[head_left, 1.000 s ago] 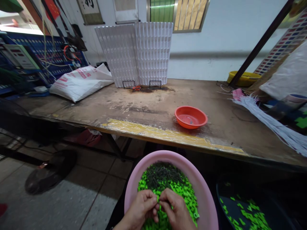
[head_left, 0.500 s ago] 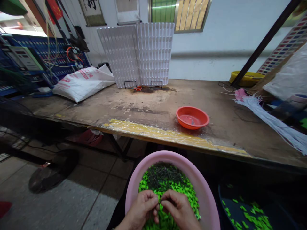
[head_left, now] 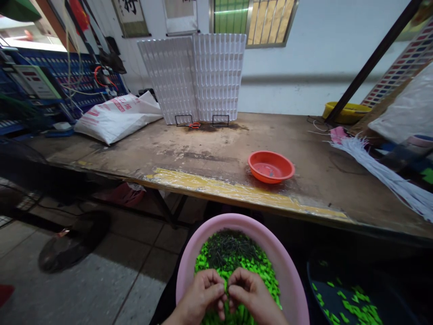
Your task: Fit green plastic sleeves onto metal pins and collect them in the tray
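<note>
A pink basin point(head_left: 291, 289) sits low in front of me, filled with small bright green plastic pieces point(head_left: 264, 271) and a dark heap of thin pins point(head_left: 228, 248) at its far side. My left hand point(head_left: 203, 298) and my right hand point(head_left: 252, 295) meet over the green pieces. Both have curled fingers, and their fingertips pinch together at something tiny that I cannot make out.
A worn wooden table point(head_left: 209, 153) carries an orange bowl point(head_left: 270, 166), upright white trays point(head_left: 196, 76), a white sack point(head_left: 115, 117) and a bundle of white strips point(head_left: 382, 171). A dark tub point(head_left: 345, 298) with green pieces lies at lower right. A fan base point(head_left: 64, 253) rests on the floor.
My hands have slid slightly toward me in the basin, fingertips still pinched together. The view has shifted a little.
</note>
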The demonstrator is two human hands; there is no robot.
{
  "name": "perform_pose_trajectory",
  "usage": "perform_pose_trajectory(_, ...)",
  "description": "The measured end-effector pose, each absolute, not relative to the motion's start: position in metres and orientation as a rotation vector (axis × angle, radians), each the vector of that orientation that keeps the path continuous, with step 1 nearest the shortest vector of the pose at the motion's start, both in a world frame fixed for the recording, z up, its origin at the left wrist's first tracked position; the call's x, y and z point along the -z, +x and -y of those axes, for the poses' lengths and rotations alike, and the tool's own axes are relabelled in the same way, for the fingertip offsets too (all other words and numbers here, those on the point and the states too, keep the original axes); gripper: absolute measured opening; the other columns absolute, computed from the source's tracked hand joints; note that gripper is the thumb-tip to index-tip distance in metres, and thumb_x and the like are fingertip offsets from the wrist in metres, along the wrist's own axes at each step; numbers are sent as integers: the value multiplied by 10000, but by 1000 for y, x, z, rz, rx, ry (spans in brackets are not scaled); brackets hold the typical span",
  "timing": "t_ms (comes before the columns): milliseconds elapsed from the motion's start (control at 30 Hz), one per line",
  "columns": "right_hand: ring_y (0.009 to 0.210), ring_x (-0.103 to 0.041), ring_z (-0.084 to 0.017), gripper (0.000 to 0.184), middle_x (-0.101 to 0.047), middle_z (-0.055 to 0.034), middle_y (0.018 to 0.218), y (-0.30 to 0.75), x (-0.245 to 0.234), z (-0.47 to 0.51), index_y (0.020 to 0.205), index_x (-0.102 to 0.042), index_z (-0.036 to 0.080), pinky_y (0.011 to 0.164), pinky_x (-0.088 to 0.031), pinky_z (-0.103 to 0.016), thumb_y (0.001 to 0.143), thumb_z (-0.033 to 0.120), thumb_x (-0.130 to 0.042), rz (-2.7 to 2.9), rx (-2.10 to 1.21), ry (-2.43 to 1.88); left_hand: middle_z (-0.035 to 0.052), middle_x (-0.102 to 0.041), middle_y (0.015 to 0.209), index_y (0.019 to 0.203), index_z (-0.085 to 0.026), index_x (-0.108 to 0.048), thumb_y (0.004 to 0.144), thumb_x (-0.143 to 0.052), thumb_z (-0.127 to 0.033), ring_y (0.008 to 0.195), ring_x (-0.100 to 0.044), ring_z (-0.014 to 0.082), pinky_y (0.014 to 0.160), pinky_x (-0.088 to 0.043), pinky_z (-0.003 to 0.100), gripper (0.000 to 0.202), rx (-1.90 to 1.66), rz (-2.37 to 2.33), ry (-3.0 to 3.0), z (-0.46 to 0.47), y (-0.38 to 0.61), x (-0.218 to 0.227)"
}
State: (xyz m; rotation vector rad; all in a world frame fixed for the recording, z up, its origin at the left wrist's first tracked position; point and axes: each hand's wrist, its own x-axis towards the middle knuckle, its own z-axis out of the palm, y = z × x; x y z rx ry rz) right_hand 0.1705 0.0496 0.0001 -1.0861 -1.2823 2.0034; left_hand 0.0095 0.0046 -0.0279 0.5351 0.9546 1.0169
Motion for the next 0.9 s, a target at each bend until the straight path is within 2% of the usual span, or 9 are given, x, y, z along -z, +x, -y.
perform_pose_trajectory(167,530,-647,-139,82,-690,7,614,169,-1,-46,733,-537,189,554,-487,-240,722,202,-618,1232,-2116,-1000,40,-660,575,781,-141,-550,674,-808,-499,478,-612,146,454,-484,234,454,-1004,-909,564,-3,11,27)
perform_pose_trajectory(333,514,-640,-144,141,-688,-6,598,167,-4,-44,695,-526,185,534,-474,-238,694,228,-660,1209,-2109,-1049,36,-661,564,774,-143,-537,664,-808,-506,454,-604,138,433,-473,223,467,-1010,-901,553,-1,12,28)
perform_pose_trajectory(533,484,-630,-149,242,-648,18,540,164,3,-42,690,-496,200,499,-460,-232,691,318,-707,1169,-2104,-1025,36,-656,551,775,-135,-544,668,-800,-463,447,-602,137,429,-486,228,429,-1014,-901,548,-3,14,22)
perform_pose_trajectory(733,513,-637,-145,285,-675,15,607,169,0,-45,766,-510,205,513,-466,-227,734,365,-743,1181,-2085,-999,27,-646,530,763,-138,-542,695,-739,-340,417,-588,134,405,-463,216,290,-987,-957,579,-9,20,9)
perform_pose_trajectory(900,499,-614,-142,297,-641,30,590,174,-1,-49,782,-513,207,508,-449,-226,752,387,-746,1215,-2062,-1012,29,-652,543,770,-150,-526,724,-727,-366,420,-591,141,409,-451,218,299,-1016,-973,616,-11,24,8)
